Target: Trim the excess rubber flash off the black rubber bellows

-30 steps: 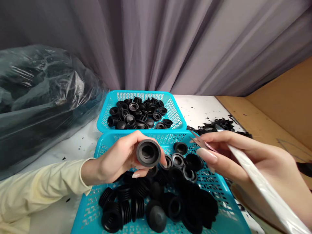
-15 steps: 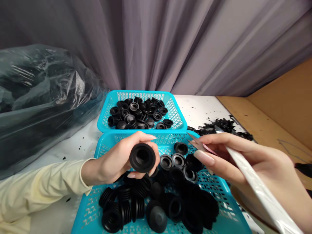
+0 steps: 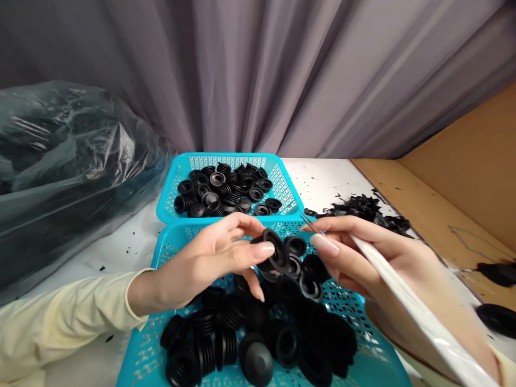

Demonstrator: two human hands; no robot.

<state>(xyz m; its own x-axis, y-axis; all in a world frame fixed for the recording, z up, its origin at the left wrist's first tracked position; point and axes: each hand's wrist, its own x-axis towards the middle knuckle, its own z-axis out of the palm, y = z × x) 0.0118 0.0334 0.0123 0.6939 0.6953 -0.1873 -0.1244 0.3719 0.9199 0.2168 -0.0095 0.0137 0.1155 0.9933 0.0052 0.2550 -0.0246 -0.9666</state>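
Observation:
Over the near basket, my left hand (image 3: 220,252) is closed on a black ribbed rubber bellows (image 3: 274,251), gripped between thumb and fingers. Its round flanged mouth is turned toward my right hand. My right hand (image 3: 363,252) pinches tweezers (image 3: 309,220) with a white-wrapped handle. The pointed tips are close together, just to the right of the bellows and apart from it. Beneath both hands, the near blue basket (image 3: 141,344) holds many more black ribbed bellows (image 3: 256,359), some lying mouth up and others on their sides.
Another blue basket (image 3: 162,207) of similar parts stands behind. A clear plastic bag (image 3: 80,177) with dark contents bulges at the left. Black scraps (image 3: 358,209) are heaped at the right on the white table (image 3: 318,174). A brown board (image 3: 467,129) and grey curtain (image 3: 250,70) border the area.
My left hand has turned the bellows from facing me to facing right and moved it rightward. The tweezers' tips have come closer together, and my right hand has shifted slightly left.

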